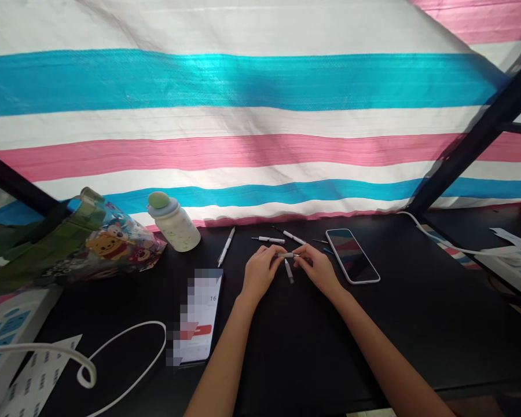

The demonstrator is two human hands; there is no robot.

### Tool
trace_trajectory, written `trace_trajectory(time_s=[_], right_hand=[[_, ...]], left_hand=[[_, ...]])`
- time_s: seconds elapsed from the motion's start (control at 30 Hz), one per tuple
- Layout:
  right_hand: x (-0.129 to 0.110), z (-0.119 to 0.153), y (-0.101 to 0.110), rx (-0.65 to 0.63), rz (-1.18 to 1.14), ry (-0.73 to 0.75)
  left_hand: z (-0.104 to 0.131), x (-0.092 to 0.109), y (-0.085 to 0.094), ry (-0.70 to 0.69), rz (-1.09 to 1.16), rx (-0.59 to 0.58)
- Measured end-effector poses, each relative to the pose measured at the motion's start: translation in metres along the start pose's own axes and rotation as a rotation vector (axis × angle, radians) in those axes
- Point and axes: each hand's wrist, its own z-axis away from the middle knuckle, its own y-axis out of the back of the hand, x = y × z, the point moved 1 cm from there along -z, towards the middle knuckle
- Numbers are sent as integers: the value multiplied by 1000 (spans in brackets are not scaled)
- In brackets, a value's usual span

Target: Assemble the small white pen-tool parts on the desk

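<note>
Between my fingertips, just above the black desk, is a small white and grey pen part (286, 255). My left hand (260, 269) pinches its left end, and my right hand (316, 266) pinches the right end, where a bit of metal shows. Below it on the desk lies a short white and grey pen piece (289, 271). Beyond my hands are a white pen barrel (268, 240) with a thin dark tip and another white pen barrel (294, 237). Near my right fingers rest a small blue piece (328, 251) and a thin dark refill (319, 240).
A whole white pen (226, 246) lies left of my hands, above a lit phone (200, 318). To the right is a dark-screened phone (353, 258). A bottle (173, 223), a cartoon bag (113, 243) and a white cable (130, 324) occupy the left. Striped sheeting (260, 81) hangs behind.
</note>
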Motion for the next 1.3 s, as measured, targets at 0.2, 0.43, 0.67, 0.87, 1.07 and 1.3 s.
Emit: trace_trajectory(time_s=[0.2, 0.43, 0.67, 0.87, 1.07, 1.3], right_hand=[[0, 0, 4, 10, 92, 1], [-5, 0, 9, -5, 239, 45], [-9, 2, 11, -15, 268, 70], [-8, 2, 11, -13, 236, 79], [-4, 1, 8, -4, 142, 72], [-5, 0, 8, -47, 179, 81]], left_hand=[[0, -1, 0, -9, 26, -23], [0, -2, 0, -9, 38, -33], [0, -1, 1, -9, 74, -42], [-1, -1, 0, 20, 147, -63], [-2, 0, 0, 38, 208, -85], [-2, -1, 2, 53, 161, -109]])
